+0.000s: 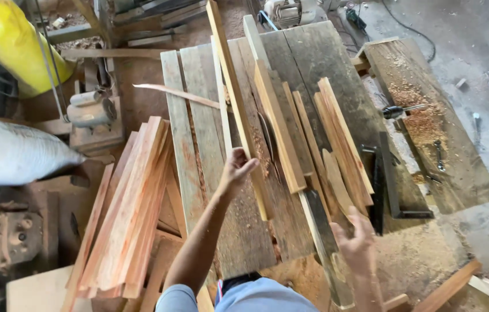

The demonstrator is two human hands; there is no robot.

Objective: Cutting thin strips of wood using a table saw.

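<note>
My left hand (236,168) grips a long narrow wooden strip (234,92) that runs away from me over the worn plank saw table (198,133). A saw blade (267,141) pokes up through the table just right of that strip, beside a light wooden fence strip (278,136). My right hand (355,242) hovers open and blurred above the table's near right corner, holding nothing, close to a few cut strips (342,141) lying on the table.
A stack of reddish cut strips (126,214) leans at the left. A black square (391,185) lies on the right side; a side bench (429,127) carries sawdust and a screwdriver (397,111). A motor (89,110), white sack (13,153) and yellow bag (7,34) sit at left.
</note>
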